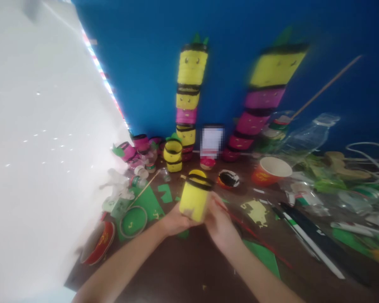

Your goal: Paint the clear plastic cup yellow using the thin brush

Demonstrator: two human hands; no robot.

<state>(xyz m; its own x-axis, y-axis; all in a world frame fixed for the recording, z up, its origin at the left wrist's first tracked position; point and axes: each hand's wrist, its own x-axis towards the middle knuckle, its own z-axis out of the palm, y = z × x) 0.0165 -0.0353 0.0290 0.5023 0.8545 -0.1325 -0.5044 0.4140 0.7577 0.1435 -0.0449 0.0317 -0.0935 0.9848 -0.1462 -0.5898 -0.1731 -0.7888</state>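
Observation:
Between my two hands I hold a yellow-painted cup (pixel 193 201) with a black rim, raised above the brown table and tilted slightly. My left hand (pixel 177 219) supports it from the left and underneath. Wrapped round its right side is my right hand (pixel 219 214), blurred by motion. A patch near the cup's bottom looks unpainted or worn. Behind it stand similar yellow cups with black rims (pixel 173 155), a small pot of black paint (pixel 228 179) and a tall stack of yellow and pink cups with faces (pixel 192 67).
A second stack (pixel 259 113) leans at the right against the blue wall. Paper cups (pixel 271 171), clear plastic bottles (pixel 312 134) and a black tool (pixel 322 235) lie on the right. Green paper (pixel 145 202), a clear ring (pixel 133 221) and a red paper cup (pixel 98 244) are on the left.

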